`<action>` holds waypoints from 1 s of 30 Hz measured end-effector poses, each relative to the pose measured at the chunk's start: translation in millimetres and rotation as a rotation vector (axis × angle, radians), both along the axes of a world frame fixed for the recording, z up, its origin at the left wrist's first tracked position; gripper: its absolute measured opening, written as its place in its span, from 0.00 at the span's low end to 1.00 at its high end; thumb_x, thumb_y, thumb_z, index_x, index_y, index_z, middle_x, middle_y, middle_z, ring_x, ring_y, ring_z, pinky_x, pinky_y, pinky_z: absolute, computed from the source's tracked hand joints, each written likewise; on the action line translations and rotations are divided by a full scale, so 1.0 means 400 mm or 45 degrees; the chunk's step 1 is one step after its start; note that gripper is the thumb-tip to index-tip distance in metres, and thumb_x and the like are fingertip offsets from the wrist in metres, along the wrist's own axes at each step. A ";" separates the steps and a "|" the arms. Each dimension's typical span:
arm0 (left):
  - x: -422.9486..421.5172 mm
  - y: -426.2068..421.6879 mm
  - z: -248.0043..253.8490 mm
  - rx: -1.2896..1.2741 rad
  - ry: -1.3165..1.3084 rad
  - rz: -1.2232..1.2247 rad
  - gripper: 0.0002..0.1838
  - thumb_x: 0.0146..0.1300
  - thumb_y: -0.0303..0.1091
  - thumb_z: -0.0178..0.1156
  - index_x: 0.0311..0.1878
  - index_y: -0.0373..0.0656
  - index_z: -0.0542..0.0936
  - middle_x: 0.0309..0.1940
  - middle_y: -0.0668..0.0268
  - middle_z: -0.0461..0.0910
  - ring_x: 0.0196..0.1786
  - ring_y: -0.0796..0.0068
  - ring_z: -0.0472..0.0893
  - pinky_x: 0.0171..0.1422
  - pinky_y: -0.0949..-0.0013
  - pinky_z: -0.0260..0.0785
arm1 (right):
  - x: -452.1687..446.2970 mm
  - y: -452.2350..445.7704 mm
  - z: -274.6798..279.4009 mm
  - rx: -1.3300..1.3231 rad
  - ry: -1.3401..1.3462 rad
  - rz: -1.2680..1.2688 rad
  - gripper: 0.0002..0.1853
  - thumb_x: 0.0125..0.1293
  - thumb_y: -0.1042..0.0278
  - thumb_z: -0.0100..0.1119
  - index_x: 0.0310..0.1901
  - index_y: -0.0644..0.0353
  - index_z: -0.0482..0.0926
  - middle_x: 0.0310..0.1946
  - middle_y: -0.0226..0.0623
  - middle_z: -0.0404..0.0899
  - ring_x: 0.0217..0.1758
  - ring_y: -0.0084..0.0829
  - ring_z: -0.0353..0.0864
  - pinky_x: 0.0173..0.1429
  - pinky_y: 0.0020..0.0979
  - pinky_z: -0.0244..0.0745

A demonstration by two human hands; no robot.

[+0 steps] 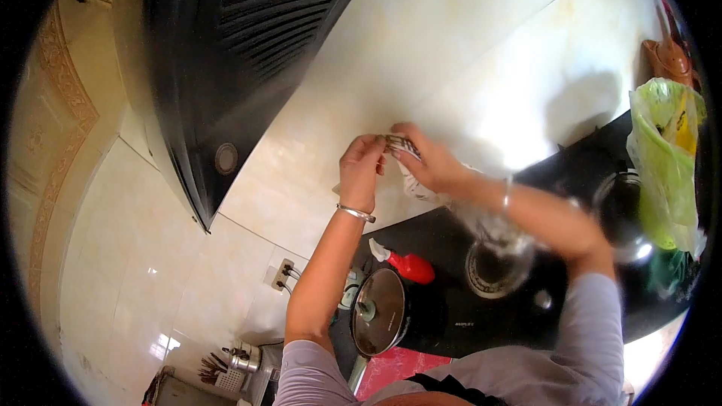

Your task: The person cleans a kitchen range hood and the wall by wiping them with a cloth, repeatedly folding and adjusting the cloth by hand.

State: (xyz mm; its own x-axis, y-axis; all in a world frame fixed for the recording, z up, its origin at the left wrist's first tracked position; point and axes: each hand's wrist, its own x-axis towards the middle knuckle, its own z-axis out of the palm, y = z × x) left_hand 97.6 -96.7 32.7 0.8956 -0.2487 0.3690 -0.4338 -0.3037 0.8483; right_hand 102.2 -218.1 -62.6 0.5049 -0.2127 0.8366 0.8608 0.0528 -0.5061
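Observation:
In front of the tiled wall, my left hand (361, 165) and my right hand (429, 162) are raised close together. Fingers of the right hand close on a white cloth (417, 186) with dark stripes or stains, which hangs below that hand. The left hand pinches at the near end of the same bundle, around a small dark thing that I cannot make out. A pale corner shows behind the left wrist. Below the hands, a red spray bottle (411, 267) with a white nozzle lies by a lidded pot (378, 312).
A black range hood (248, 53) slants down at the upper left. The black gas stove (444, 308) has a round burner (496, 267). At the right are a green plastic bag (665, 165) and a brown holder (668, 60). A wall socket (282, 274) has cords plugged in.

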 end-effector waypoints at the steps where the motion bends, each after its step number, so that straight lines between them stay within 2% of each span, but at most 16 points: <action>1: 0.001 -0.001 0.008 -0.021 -0.051 0.004 0.06 0.61 0.29 0.56 0.39 0.39 0.75 0.28 0.69 0.76 0.25 0.84 0.69 0.27 0.81 0.60 | 0.015 0.002 0.010 0.036 -0.063 0.010 0.18 0.61 0.69 0.52 0.52 0.64 0.66 0.41 0.52 0.75 0.45 0.53 0.74 0.46 0.41 0.70; 4: -0.003 -0.009 0.032 -0.086 -0.130 0.009 0.04 0.60 0.29 0.56 0.36 0.40 0.77 0.22 0.73 0.72 0.23 0.85 0.66 0.27 0.80 0.58 | 0.032 -0.022 0.060 0.037 -0.165 0.040 0.12 0.60 0.71 0.51 0.45 0.64 0.71 0.37 0.50 0.76 0.40 0.51 0.75 0.43 0.39 0.71; 8: -0.017 -0.031 0.075 -0.118 -0.222 0.000 0.07 0.63 0.31 0.53 0.39 0.39 0.76 0.29 0.69 0.76 0.25 0.84 0.69 0.30 0.79 0.62 | 0.011 -0.054 0.145 0.101 -0.190 -0.146 0.05 0.59 0.73 0.51 0.34 0.65 0.76 0.32 0.47 0.77 0.33 0.48 0.76 0.37 0.35 0.72; 9: -0.031 -0.040 0.090 -0.165 -0.242 0.007 0.07 0.63 0.30 0.53 0.43 0.40 0.74 0.34 0.65 0.77 0.27 0.82 0.71 0.30 0.79 0.64 | 0.016 -0.059 0.172 0.150 -0.296 -0.270 0.05 0.59 0.74 0.52 0.33 0.65 0.76 0.31 0.47 0.77 0.32 0.47 0.76 0.36 0.35 0.72; 11: -0.047 -0.031 0.115 -0.146 -0.322 0.015 0.09 0.64 0.29 0.51 0.46 0.40 0.73 0.36 0.63 0.76 0.28 0.81 0.71 0.32 0.79 0.64 | 0.032 -0.068 0.239 0.245 -0.510 -0.514 0.04 0.58 0.74 0.52 0.32 0.64 0.75 0.29 0.46 0.77 0.31 0.47 0.76 0.34 0.35 0.71; 14: -0.085 0.001 0.113 -0.060 -0.335 0.038 0.10 0.63 0.28 0.51 0.47 0.39 0.72 0.37 0.62 0.76 0.28 0.81 0.71 0.33 0.78 0.64 | -0.016 -0.075 0.352 0.446 -0.522 -0.424 0.03 0.57 0.74 0.54 0.31 0.64 0.75 0.28 0.46 0.77 0.30 0.48 0.76 0.33 0.37 0.71; 20: -0.128 0.049 0.068 0.059 -0.223 0.059 0.13 0.62 0.28 0.51 0.49 0.36 0.70 0.37 0.62 0.76 0.30 0.81 0.71 0.34 0.78 0.64 | -0.020 -0.089 0.500 0.500 -0.920 -0.625 0.04 0.56 0.71 0.53 0.31 0.61 0.76 0.28 0.45 0.77 0.33 0.49 0.76 0.35 0.41 0.72; 30: -0.167 0.079 0.034 0.113 -0.104 0.072 0.12 0.63 0.29 0.50 0.49 0.36 0.70 0.35 0.63 0.76 0.29 0.82 0.72 0.33 0.78 0.65 | -0.019 -0.062 0.567 0.512 -0.890 -0.726 0.05 0.54 0.71 0.53 0.32 0.59 0.76 0.29 0.45 0.76 0.32 0.49 0.76 0.36 0.43 0.73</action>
State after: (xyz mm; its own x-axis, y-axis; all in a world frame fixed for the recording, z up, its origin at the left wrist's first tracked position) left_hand 30.9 -65.0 46.4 0.8768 -0.2337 0.4202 -0.4806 -0.4016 0.7796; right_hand 94.7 -243.0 164.2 -0.3417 -0.6044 0.7197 0.9092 -0.4064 0.0905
